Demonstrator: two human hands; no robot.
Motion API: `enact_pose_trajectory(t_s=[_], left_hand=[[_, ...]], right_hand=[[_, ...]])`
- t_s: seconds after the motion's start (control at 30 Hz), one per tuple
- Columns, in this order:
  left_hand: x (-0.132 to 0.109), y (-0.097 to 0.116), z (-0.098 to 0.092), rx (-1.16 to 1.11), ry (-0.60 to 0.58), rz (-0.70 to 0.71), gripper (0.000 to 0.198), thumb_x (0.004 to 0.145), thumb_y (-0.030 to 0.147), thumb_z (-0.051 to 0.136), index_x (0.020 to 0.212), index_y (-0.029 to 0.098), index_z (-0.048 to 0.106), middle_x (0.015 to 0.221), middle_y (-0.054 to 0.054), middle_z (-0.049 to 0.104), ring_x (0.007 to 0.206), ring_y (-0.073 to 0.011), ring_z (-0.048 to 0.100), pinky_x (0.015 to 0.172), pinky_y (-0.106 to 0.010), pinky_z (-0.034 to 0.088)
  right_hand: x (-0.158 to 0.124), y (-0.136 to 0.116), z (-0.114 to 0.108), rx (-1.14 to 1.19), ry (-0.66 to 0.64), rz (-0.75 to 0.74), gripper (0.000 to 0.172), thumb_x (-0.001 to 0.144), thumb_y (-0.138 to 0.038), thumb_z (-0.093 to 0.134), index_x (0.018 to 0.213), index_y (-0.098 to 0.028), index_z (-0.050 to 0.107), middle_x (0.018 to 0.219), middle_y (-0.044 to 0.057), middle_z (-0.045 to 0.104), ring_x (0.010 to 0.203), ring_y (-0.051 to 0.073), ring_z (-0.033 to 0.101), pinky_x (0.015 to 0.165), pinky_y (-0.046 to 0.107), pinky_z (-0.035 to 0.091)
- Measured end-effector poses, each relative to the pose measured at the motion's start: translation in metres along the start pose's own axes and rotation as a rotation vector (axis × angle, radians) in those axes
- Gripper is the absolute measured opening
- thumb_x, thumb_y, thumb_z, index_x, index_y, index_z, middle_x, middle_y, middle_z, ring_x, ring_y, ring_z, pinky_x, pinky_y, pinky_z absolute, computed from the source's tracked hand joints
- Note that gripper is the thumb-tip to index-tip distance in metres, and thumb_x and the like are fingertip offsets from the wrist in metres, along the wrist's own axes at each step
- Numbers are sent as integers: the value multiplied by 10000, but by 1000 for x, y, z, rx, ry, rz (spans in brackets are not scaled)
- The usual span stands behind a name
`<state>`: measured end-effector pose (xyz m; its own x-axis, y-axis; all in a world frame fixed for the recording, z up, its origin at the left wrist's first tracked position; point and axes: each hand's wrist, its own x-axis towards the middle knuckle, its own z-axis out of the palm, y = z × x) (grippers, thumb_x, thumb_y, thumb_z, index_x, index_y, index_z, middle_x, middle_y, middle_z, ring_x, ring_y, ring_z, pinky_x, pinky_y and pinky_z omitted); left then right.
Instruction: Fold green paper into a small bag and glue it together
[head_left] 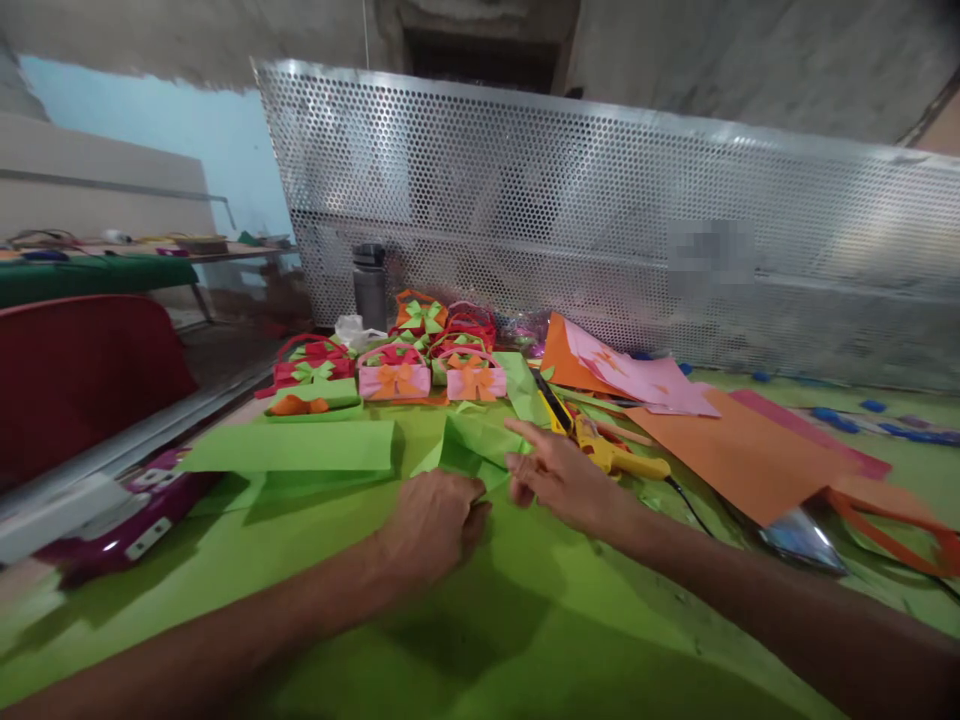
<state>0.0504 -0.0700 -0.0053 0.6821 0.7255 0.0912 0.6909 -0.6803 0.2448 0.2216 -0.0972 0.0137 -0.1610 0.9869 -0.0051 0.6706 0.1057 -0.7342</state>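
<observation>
Illumination is dim and uneven. Soft shadows darken the near edge of the table [525, 620]; glare marks the perforated panel [525, 190] beyond its far edge. Wide-angle distortion stretches the sides.

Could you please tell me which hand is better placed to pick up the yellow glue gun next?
Probably the right hand: it is nearer the yellow glue gun, on the same side of the green paper. The left hand is farther away, curled at the paper's near edge.
</observation>
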Motion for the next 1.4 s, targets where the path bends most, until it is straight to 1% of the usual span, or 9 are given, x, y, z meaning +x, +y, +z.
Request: enact_pose_trajectory(t_s=[0.13,0.27,0.4,0.57,0.67,0.73,0.87,1.13,1.4], left_hand=[[2,-3,-5,-110,-45,-19,283,782,175,425,500,167,400,451,42,344,426,-89,354,435,-229,202],[1,-6,-6,-216,-115,14,291,771,183,405,489,168,335,475,60,246,428,-70,245,425,-225,169],[0,-5,-9,-270,-169,25,252,783,204,409,541,160,461,484,59,315,444,-76,302,435,-216,208],[-7,2,-28,-111,-108,-54,230,774,235,508,983,157,564,695,-16,605,608,-169,548,551,-259,351],[-18,7,-33,251,-145,-59,149,831,242,459,814,178,593,644,-33,614,579,-202,570,514,-287,348],[-28,10,-25,341,-206,126,155,792,156,463,714,191,592,618,-24,611,503,-177,546,463,-279,330],[-49,14,2,311,110,500,189,788,114,436,747,202,598,667,-26,627,513,-174,544,473,-302,390],[-59,-7,12,312,400,448,289,721,6,364,846,139,588,691,-46,610,535,-165,550,513,-304,421],[-55,-13,19,471,399,488,200,809,80,438,947,98,582,667,-28,543,528,-177,516,491,-326,400]], right_hand=[[-8,2,-11,-96,115,-63,478,774,-170,524,1249,-167,480,898,50,664,752,164,591,689,285,423],[-9,1,-13,-356,52,-148,496,726,-144,588,1216,-195,527,1090,61,636,754,153,590,689,270,409],[-2,2,-11,-469,-63,-208,234,708,-183,626,933,-210,683,880,29,698,740,160,595,652,251,376],[5,2,-8,-567,-95,-223,141,754,-171,546,691,-194,670,631,2,644,574,117,528,511,237,267],[8,0,-3,-644,-88,-222,155,748,-178,535,635,-187,642,586,9,611,539,117,492,478,256,203],[8,0,2,-701,-77,-220,146,732,-160,529,622,-184,622,552,14,587,512,121,472,468,273,167],[6,-1,10,-803,-70,-254,147,670,-68,516,684,-187,600,580,17,583,517,133,484,473,297,129],[-1,-4,17,-915,-36,-336,199,709,-35,466,765,-200,560,708,0,595,554,139,529,469,302,136],[-5,-3,25,-953,-23,-443,179,715,-53,505,826,-188,540,766,2,586,567,130,518,460,298,164]])
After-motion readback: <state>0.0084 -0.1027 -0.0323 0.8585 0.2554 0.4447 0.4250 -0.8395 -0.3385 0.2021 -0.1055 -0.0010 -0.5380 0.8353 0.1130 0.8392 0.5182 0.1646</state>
